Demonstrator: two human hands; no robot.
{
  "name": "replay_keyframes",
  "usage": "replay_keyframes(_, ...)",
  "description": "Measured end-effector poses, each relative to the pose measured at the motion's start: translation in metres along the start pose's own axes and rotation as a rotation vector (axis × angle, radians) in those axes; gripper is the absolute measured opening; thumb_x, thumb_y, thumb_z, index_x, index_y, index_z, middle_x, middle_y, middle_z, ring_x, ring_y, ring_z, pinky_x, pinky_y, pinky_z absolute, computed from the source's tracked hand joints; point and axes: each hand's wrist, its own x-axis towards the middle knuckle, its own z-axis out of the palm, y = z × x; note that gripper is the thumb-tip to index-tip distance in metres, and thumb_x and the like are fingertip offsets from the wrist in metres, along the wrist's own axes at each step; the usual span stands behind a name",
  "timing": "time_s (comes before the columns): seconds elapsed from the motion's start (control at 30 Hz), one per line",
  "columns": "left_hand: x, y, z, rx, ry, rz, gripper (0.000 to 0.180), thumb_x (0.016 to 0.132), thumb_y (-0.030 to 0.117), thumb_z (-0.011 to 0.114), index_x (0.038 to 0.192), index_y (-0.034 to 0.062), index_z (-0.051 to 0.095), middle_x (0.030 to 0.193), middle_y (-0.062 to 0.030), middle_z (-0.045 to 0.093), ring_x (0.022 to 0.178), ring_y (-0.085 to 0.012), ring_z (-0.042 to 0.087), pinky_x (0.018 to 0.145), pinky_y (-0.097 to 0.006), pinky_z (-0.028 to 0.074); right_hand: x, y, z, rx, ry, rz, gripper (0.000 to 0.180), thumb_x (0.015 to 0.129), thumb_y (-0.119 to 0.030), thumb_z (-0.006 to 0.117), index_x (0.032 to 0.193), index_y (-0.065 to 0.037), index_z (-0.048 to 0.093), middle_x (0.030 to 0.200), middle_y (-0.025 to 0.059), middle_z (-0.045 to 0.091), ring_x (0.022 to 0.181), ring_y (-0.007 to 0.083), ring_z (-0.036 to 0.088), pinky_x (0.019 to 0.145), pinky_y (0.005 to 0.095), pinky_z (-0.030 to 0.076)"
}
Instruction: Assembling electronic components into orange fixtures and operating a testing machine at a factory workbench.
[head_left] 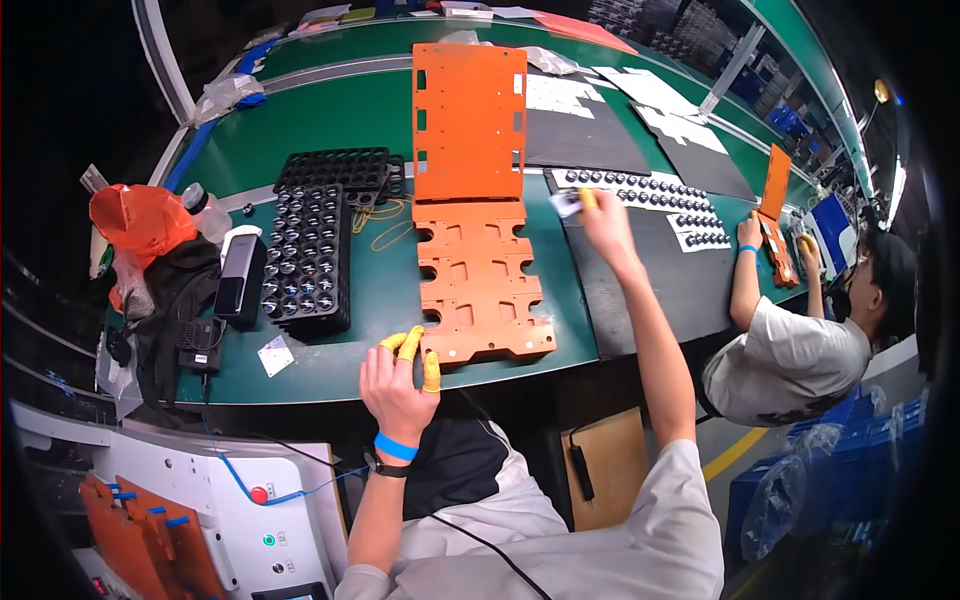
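Orange fixture (pixel 475 272): notched and slotted, set on smooth green surface (pixel 382 300)
Left hand (pixel 398 385): loosely spread, in yellow finger caps (pixel 409 343), at fixture's near left corner
Right hand (pixel 609 228): clamped on small pale piece (pixel 565 205) over matte black sheet (pixel 640 295)

2 orng trays (pixel 470 312) on bench (pixel 562 270), 2 own hands (pixel 398 390), 1 co-wkr (pixel 795 362).
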Motion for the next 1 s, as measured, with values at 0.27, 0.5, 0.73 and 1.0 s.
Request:
replay_keyframes(0.27,-0.001,-0.003,0.002,0.031,0.008,0.005,0.033,0.097,0.031,0.061,0.114,0.0054,0.074,0.101,-0.0127,0.066,0.093,-0.0324,0.062,0.078,-0.043,0.047,-0.017,0.065,-0.046,-0.371,0.15,-0.08,0.038,0.098,-0.039,0.064,0.114,-0.004,0.069,0.103,0.0177,0.073,0.095,0.036,0.07,0.082,0.0448,0.053)
replay_keyframes(0.5,-0.003,-0.006,0.005,0.062,0.039,0.039,0.032,0.093,0.028,0.065,0.115,0.0068,0.075,0.1,-0.0092,0.065,0.089,-0.0284,0.06,0.074,-0.04,0.046,0.001,0.073,-0.039,-0.356,0.126,-0.263,0.028,0.085,-0.022,0.077,0.104,-0.003,0.068,0.101,0.014,0.065,0.096,0.0336,0.064,0.084,0.0442,0.051)
replay_keyframes(0.73,-0.002,-0.005,0.005,0.058,0.039,0.033,0.034,0.093,0.03,0.065,0.115,0.0062,0.075,0.101,-0.0089,0.065,0.089,-0.028,0.06,0.073,-0.039,0.045,0.033,0.075,-0.027,-0.463,0.234,-0.441,0.027,0.08,-0.018,0.08,0.099,-0.002,0.069,0.097,0.0156,0.062,0.094,0.035,0.062,0.084,0.0453,0.05)
replay_keyframes(1.0,-0.003,-0.005,0.005,0.069,0.041,0.029,0.034,0.093,0.03,0.065,0.115,0.0059,0.075,0.102,-0.0095,0.066,0.088,-0.0281,0.06,0.072,-0.039,0.045,0.045,0.081,-0.017,-0.454,0.27,-0.406,0.025,0.08,-0.017,0.08,0.097,-0.001,0.07,0.097,0.017,0.065,0.094,0.0362,0.065,0.083,0.0461,0.051)
